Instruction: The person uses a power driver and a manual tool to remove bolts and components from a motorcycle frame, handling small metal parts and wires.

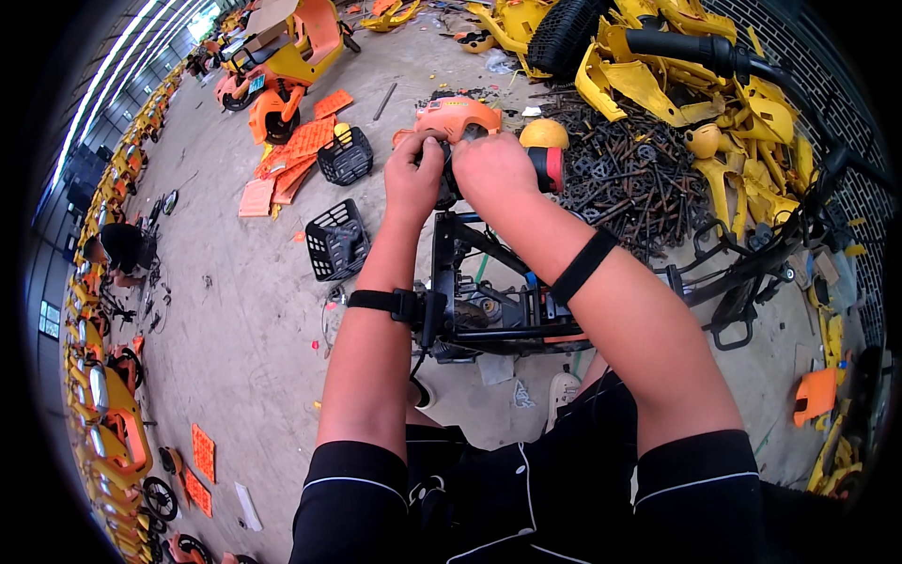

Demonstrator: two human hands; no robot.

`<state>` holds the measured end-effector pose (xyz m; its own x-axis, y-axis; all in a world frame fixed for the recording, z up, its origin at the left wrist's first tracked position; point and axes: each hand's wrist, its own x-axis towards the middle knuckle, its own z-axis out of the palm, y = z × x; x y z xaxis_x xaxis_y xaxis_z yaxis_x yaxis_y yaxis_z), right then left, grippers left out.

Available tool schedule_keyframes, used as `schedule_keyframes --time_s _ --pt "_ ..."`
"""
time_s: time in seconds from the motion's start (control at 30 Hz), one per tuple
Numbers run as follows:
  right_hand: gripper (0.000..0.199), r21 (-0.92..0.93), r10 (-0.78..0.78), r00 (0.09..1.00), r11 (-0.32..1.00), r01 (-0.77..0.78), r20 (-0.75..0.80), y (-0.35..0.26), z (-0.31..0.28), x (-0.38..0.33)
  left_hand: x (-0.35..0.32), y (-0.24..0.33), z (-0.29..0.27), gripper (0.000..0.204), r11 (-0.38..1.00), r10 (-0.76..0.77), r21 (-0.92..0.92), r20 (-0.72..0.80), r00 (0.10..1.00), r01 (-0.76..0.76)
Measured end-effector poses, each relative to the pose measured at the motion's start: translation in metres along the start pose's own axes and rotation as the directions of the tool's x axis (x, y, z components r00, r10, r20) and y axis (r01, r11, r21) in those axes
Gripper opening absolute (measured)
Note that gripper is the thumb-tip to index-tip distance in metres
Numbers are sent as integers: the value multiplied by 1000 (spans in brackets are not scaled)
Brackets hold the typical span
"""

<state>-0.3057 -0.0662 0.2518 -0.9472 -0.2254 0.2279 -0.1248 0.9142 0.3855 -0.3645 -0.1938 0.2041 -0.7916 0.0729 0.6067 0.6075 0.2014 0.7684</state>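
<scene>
Both my arms reach forward over a black scooter frame [489, 332], meeting at its far end. An orange plastic cover [458, 115] sits just beyond my hands. My left hand [415, 179] is closed, its thumb and fingers pressed together at the cover's near edge. My right hand [495, 169] is closed beside it with the knuckles up; what its fingers grip is hidden beneath them. A black part with a red end [554, 170] shows just right of that hand. Behind it lies a yellow rounded piece [544, 133].
A heap of dark metal parts [639, 179] and yellow scooter panels [752, 122] lies at the right. Black baskets [336, 240] and orange panels [301, 146] lie left of the frame. An orange scooter [291, 56] stands farther back. Another person [124, 249] crouches at far left near rows of scooters.
</scene>
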Motion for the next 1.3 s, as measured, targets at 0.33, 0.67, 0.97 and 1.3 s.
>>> schedule_keyframes --time_s 0.33,0.67,0.97,1.3 --pt "7 20 -63 991 998 66 -116 3 2 0 -6 -13 6 32 1000 12 -2 -133 991 -13" --pt "10 -160 -874 346 417 895 -340 -3 -16 111 -58 19 5 47 871 316 477 -372 872 -112" --pt "11 -196 -928 185 257 946 -324 40 -19 115 -136 66 -165 21 936 22 317 -489 872 153" --pt "18 -133 -879 340 401 906 -333 39 -4 123 -175 5 -84 24 844 -535 25 -32 844 536"
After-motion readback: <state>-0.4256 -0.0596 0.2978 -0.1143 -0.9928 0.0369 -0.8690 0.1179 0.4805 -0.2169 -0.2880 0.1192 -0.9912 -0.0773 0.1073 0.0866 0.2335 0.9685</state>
